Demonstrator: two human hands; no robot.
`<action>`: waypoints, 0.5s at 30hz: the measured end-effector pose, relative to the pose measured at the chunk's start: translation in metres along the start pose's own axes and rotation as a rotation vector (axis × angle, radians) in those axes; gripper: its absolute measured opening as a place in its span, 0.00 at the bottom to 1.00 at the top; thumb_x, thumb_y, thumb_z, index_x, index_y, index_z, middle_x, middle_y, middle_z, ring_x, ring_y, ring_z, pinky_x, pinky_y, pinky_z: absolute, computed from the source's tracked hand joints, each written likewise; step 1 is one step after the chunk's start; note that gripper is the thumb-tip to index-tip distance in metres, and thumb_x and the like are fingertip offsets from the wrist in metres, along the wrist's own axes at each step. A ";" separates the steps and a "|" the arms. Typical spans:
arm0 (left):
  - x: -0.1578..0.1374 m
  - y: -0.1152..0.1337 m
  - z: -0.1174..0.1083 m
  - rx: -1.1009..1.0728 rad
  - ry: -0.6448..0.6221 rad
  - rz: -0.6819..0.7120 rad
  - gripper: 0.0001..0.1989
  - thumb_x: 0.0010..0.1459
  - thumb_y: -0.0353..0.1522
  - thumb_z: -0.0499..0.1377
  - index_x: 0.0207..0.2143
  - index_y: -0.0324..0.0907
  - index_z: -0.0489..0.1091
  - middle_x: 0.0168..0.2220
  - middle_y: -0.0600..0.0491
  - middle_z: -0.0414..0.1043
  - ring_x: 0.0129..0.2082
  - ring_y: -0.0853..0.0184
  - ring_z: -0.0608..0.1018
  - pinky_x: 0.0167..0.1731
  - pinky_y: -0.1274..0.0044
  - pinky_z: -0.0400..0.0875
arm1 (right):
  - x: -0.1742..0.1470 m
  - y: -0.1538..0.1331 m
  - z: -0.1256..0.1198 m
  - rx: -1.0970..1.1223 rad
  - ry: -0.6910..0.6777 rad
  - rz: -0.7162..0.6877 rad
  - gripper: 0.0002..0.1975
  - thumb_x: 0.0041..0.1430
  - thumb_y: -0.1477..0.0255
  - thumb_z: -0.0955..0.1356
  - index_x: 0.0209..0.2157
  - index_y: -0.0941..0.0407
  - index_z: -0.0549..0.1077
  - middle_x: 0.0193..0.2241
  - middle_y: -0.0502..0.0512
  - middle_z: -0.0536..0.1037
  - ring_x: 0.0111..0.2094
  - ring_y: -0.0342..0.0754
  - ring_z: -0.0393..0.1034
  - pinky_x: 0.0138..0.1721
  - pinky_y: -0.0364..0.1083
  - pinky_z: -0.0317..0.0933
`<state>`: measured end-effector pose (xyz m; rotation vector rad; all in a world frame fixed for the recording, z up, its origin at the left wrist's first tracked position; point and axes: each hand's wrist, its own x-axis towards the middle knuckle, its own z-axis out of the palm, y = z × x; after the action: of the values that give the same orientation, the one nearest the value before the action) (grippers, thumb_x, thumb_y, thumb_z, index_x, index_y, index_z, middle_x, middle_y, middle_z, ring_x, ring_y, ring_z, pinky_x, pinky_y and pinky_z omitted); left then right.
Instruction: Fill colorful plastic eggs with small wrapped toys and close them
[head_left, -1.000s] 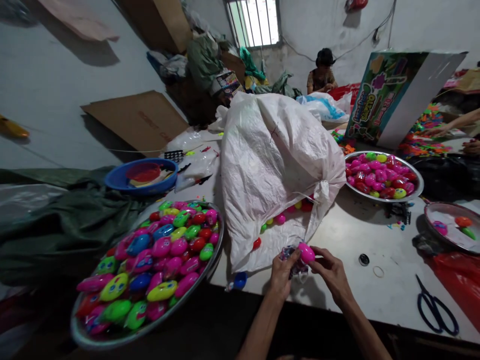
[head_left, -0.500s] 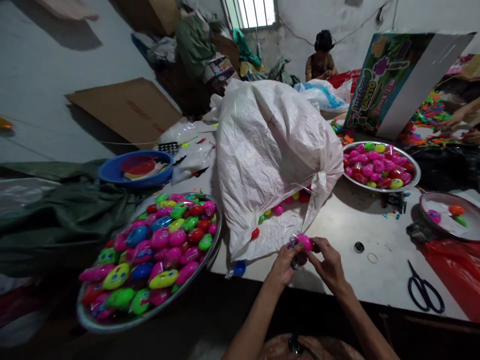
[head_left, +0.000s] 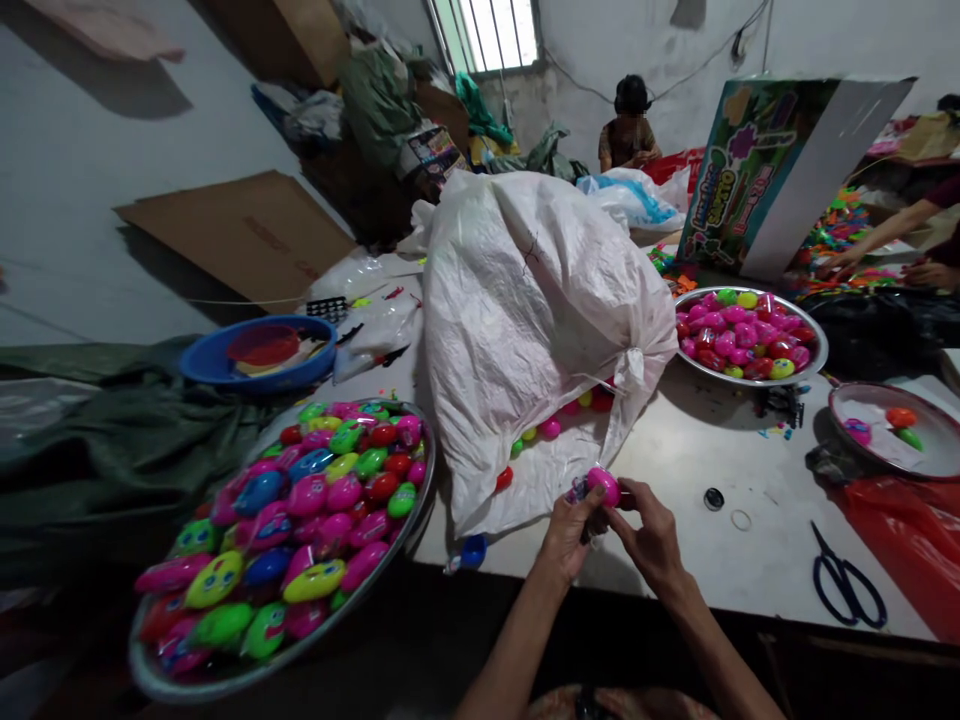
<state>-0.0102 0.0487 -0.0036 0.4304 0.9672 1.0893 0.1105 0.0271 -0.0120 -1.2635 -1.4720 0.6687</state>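
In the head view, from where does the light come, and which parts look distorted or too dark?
Head view: daylight enters through the barred window, which is overexposed; the white sack is bright, and the near table edge falls into deep shadow; wide-angle distortion stretches the tray of toy eggs; the pink egg between both hands looks slightly soft.

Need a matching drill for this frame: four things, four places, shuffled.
1. pink plastic egg
2. black-handled scissors
3. blue plastic basin
4. big white woven sack

a. far left, behind the full metal tray
b. table's right edge
c. table's middle
d. between left hand and right hand

Pairs: 1-d, 2-b, 3-a, 4-c
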 end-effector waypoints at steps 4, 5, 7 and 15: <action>-0.005 -0.001 0.003 0.076 0.001 -0.031 0.18 0.37 0.37 0.69 0.30 0.37 0.73 0.22 0.55 0.70 0.19 0.74 0.68 0.21 0.81 0.59 | 0.002 0.001 -0.003 0.040 -0.036 0.058 0.23 0.50 0.72 0.68 0.50 0.52 0.64 0.37 0.55 0.70 0.28 0.44 0.70 0.31 0.45 0.67; -0.006 -0.001 0.004 0.093 -0.014 -0.049 0.17 0.35 0.36 0.69 0.29 0.36 0.72 0.20 0.55 0.69 0.17 0.75 0.67 0.20 0.81 0.58 | 0.004 0.000 -0.005 0.062 -0.044 0.083 0.23 0.49 0.72 0.68 0.49 0.52 0.65 0.38 0.54 0.70 0.25 0.43 0.68 0.28 0.44 0.66; -0.007 -0.001 0.006 0.111 -0.053 -0.083 0.16 0.34 0.34 0.70 0.25 0.36 0.71 0.17 0.57 0.65 0.16 0.77 0.64 0.18 0.82 0.56 | 0.009 -0.004 -0.009 0.082 -0.081 0.114 0.23 0.47 0.73 0.68 0.48 0.52 0.67 0.38 0.54 0.69 0.22 0.40 0.65 0.24 0.42 0.64; -0.016 -0.016 -0.005 -0.043 -0.059 -0.239 0.19 0.39 0.36 0.67 0.35 0.38 0.71 0.31 0.47 0.75 0.20 0.70 0.73 0.24 0.77 0.67 | -0.055 -0.007 -0.093 -0.224 0.046 0.434 0.20 0.46 0.60 0.68 0.43 0.51 0.71 0.35 0.56 0.75 0.23 0.47 0.68 0.26 0.47 0.65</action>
<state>-0.0076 0.0272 -0.0105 0.3018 0.9158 0.8744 0.1895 -0.0449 0.0037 -1.7886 -1.2684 0.7636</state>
